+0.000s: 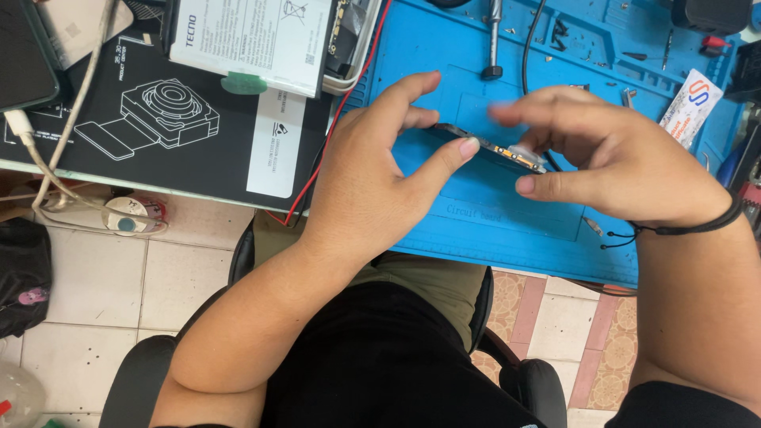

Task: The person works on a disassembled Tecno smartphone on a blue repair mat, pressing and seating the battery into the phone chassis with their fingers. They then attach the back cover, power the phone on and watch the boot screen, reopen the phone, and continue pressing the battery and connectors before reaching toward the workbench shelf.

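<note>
left hand (372,170), right hand (610,154), both gripping phone (490,148)

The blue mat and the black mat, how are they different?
The blue mat lies under both hands and has small trays with screws and tools at its top; the black mat lies left of it, with a white line drawing and a white battery pack on it. Both are flat and lie on the bench.

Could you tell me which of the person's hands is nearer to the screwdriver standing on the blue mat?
The left. The left hand has its index fingertip just below and left of the screwdriver; the right hand lies farther off, below and to its right.
</note>
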